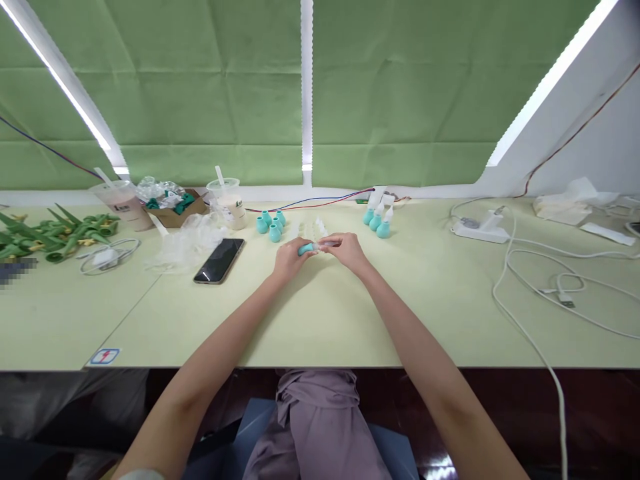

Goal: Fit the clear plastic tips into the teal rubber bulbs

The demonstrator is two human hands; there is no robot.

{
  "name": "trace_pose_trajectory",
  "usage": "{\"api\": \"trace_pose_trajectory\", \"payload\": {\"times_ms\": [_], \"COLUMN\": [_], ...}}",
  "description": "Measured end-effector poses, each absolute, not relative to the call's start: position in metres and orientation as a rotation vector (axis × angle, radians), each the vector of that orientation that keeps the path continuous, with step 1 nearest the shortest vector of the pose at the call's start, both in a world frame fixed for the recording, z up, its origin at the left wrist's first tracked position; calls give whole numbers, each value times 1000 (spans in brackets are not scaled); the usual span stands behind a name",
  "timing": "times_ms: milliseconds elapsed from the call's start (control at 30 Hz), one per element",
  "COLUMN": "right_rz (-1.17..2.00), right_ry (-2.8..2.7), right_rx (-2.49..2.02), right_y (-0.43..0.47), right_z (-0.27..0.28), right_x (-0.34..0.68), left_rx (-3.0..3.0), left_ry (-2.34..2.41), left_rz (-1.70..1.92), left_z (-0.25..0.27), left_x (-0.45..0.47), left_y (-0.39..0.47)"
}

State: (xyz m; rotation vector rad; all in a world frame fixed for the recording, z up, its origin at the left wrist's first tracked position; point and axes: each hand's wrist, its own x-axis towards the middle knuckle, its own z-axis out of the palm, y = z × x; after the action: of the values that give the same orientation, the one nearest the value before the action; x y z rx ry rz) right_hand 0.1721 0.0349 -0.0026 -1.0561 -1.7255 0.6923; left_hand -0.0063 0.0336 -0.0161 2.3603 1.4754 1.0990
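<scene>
Pale green bench (320,320) carrying a black phone (219,261), crumpled clear plastic (185,245), two lidded drink cups (230,203), a cardboard box (175,210), teal bulbs (271,225), teal-based droppers (379,222), green plastic pieces (50,237), a white power strip (480,230) and trailing white cables (530,287)

Small assembly workbench, light-industry workshop type. Long pale yellow-green table (320,320) runs along a window covered by green fabric blinds (210,87). Batches of small teal rubber bulbs (271,225) and teal bulbs with white nozzles (379,220) sit in groups. White power strip (480,230) with loose white cables (530,293), red and blue wires (320,200), cardboard box of parts (176,208), red lightning warning sticker (105,356) on the table edge.
</scene>
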Motion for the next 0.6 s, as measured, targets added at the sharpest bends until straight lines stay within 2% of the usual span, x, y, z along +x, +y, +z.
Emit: {"api": "trace_pose_trajectory", "payload": {"times_ms": [600], "right_rz": [933], "right_ry": [-1566], "right_rx": [-1075], "right_y": [36], "right_z": [-9], "right_x": [172], "left_rx": [2321], "left_ry": [1533], "left_rz": [1055], "left_z": [-17], "left_x": [-2], "left_y": [32]}}
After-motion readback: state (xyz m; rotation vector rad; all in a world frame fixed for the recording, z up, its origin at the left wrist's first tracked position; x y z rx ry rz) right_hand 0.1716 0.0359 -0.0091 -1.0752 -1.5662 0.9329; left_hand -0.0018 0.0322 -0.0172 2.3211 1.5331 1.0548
